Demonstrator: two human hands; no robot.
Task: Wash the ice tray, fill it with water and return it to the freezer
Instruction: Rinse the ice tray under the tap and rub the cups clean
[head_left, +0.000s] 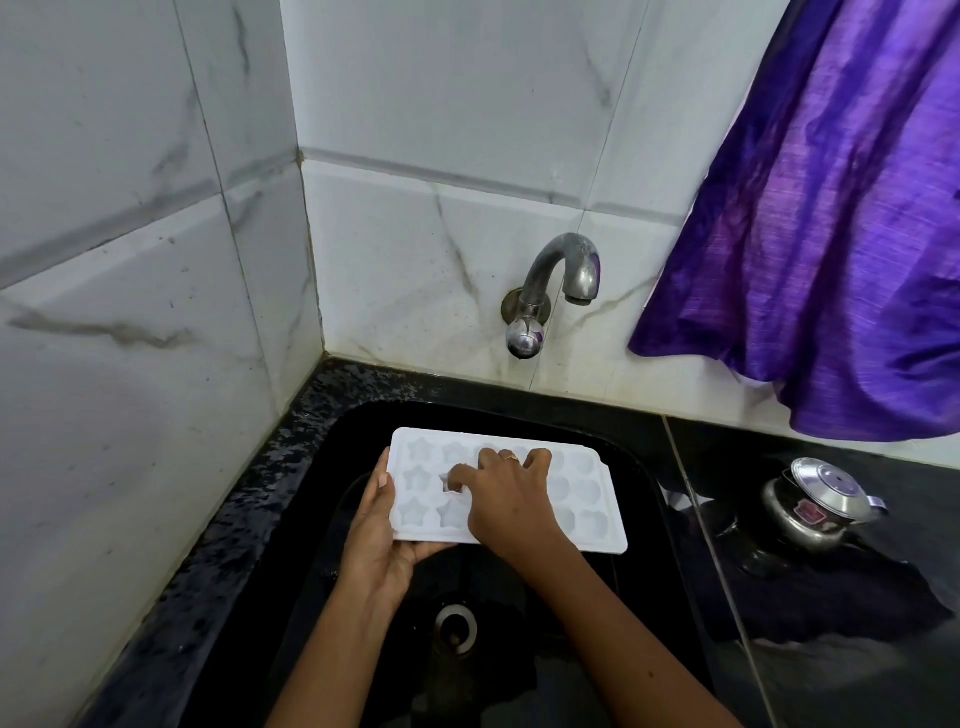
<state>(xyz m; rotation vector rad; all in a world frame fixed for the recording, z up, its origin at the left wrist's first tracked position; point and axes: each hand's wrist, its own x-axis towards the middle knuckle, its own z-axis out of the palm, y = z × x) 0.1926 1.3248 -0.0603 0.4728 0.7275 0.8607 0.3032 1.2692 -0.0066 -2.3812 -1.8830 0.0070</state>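
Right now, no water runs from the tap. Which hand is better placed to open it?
Probably the right hand: its fingers only touch the ice tray from above, nearer the tap. The left hand grips the tray's left end, holding it up.

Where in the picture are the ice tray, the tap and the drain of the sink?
ice tray (587, 493): head view, on its right part with the round moulds.
tap (583, 275): head view, on the end of the curved spout.
drain (456, 627): head view, at the middle of its metal ring.
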